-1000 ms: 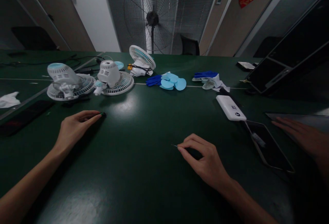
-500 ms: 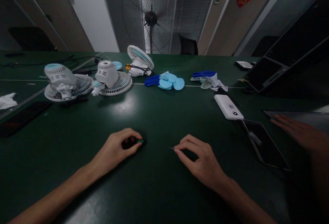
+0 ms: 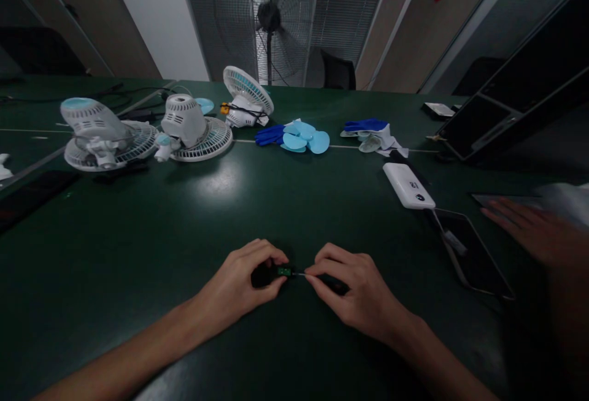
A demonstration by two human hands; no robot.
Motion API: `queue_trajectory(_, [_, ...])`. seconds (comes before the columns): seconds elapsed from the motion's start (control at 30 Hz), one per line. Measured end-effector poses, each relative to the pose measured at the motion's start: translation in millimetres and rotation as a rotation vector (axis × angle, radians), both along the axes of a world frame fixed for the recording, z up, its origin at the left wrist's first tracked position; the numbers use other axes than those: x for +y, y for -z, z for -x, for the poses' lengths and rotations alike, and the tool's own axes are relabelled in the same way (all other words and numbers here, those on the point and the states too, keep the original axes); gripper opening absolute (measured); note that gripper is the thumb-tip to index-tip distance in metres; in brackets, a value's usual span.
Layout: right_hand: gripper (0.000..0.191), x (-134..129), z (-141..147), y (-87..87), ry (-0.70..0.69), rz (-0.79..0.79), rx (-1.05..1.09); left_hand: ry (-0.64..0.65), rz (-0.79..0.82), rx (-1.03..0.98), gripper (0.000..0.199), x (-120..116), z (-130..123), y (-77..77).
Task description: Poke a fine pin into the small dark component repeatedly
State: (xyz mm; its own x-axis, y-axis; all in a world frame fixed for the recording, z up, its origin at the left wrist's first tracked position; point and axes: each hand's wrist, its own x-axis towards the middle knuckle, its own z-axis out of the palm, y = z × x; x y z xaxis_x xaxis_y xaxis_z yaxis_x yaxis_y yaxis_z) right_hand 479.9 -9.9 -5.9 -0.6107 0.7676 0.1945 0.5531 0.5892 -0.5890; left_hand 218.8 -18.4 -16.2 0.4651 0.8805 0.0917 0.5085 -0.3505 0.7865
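Near the middle of the dark green table (image 3: 257,205), my left hand (image 3: 257,269) pinches a small green part (image 3: 284,271) between thumb and fingers. Facing it from the right, my right hand (image 3: 352,278) grips a thin metallic rod (image 3: 298,274) by its end. The rod points left, and its tip is at the right end of the green part; whether it is inserted cannot be made out. Both hands are low over the table.
Small white fans (image 3: 184,125) stand at the back left. Light blue fan blades (image 3: 305,137) and gloves (image 3: 372,134) lie farther back. A white power bank (image 3: 408,185) and a phone (image 3: 473,251) are on the right, beside another person's hand (image 3: 534,229).
My left hand has moved right with the green part, closing the gap to the rod. My right hand has barely shifted. The view has tilted slightly downward.
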Motion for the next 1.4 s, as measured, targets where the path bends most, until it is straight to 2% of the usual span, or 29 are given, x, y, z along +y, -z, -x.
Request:
queue_trajectory(0.33, [0.013,0,7,3.6,0.007,-0.021,0.03,0.049,0.005,-0.015,0.015,2,0,-1.8])
queue_trajectory(0.57, [0.013,-5,22,1.3,0.01,0.032,0.262,0.064,-0.024,-0.001,0.012,3,0,0.1])
queue_trajectory(0.77, [0.014,0,8,3.3,0.086,0.002,0.259,0.099,-0.025,0.036,0.02,-2,4,0.2])
queue_trajectory(0.93, [0.013,2,3,3.1,0.098,0.019,0.251,0.144,-0.027,0.067,0.027,-9,18,-1.0])
queue_trajectory(1.03, [0.013,2,3,2.8,0.09,0.037,0.252,0.116,-0.038,0.12,0.028,-2,39,-1.8])
queue_trajectory(1.1, [0.013,1,3,3.3,0.089,0.035,0.256,0.04,-0.059,0.166,0.028,9,64,-2.6])
queue_trajectory(1.27, [0.012,1,3,5.0,0.098,0.02,0.262,-0.286,-0.03,0.282,0.037,45,155,-5.8])
queue_trajectory(1.33, [0.013,1,3,5.0,0.096,0.019,0.257,-0.404,-0.059,0.312,0.045,53,189,-6.7])
queue_trajectory(1.4, [0.012,1,3,4.8,0.09,0.031,0.248,-0.477,-0.073,0.327,0.055,56,213,-7.0])
